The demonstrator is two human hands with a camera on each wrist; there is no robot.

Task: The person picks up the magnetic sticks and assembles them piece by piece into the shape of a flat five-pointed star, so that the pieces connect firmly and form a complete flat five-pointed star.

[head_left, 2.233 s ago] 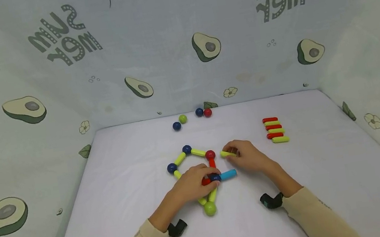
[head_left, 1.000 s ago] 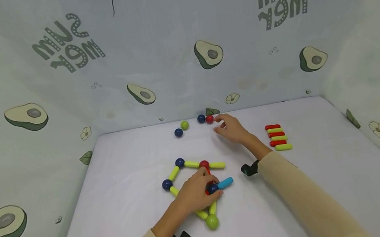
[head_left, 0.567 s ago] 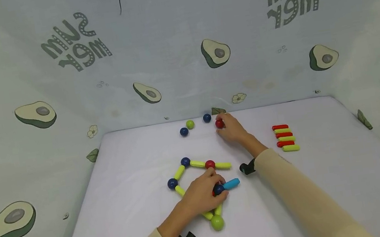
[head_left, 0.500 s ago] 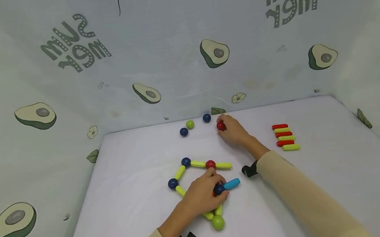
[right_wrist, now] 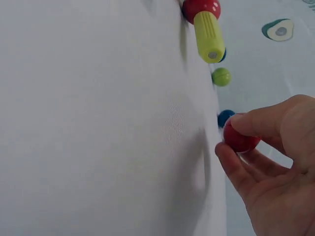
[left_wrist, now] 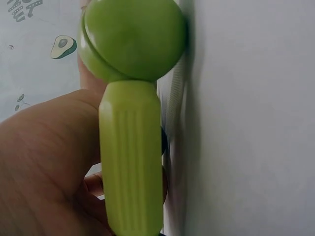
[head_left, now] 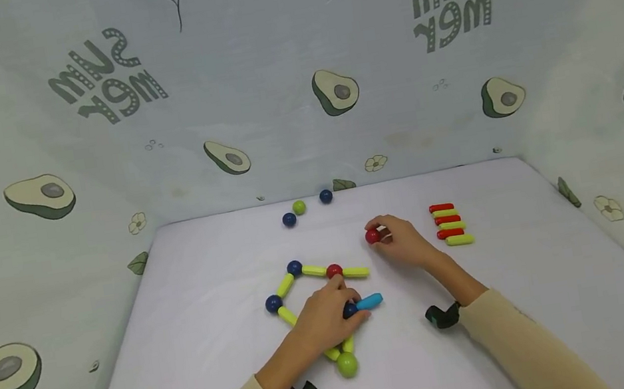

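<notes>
1. Red ball (head_left: 372,236) is pinched between the thumb and fingers of the right hand (head_left: 404,244), just beyond and slightly right of the free end of a yellow-green rod (head_left: 357,272). Such a fingertip hold leaves its left side bare, likely so the fingers do not block contact there.
2. Shadow (right_wrist: 197,157) from the right hand lies apart from it on the table (head_left: 210,283), so the ball seems lifted off the cloth.
3. Left hand (head_left: 324,314) is over the right part of the built frame (head_left: 286,286), finger and thumb clamped around a dark blue joint ball (head_left: 350,310). This probably steadies the joint, since a light blue rod (head_left: 369,301) juts right from it.
4. Yellow-green rod joins a red corner ball (head_left: 334,272) on its left. Its free end shows a round grey spot, perhaps a magnet, which would explain parts clinging without clips.
5. Green corner ball (head_left: 347,365) forms the frame's near point, where 2 rods meet.
6. Far away lie a loose green ball (head_left: 298,207) and 2 loose dark blue balls (head_left: 289,219); at right, 6 short rods (head_left: 448,220) alternate red and yellow-green, perhaps for easy picking.
</notes>
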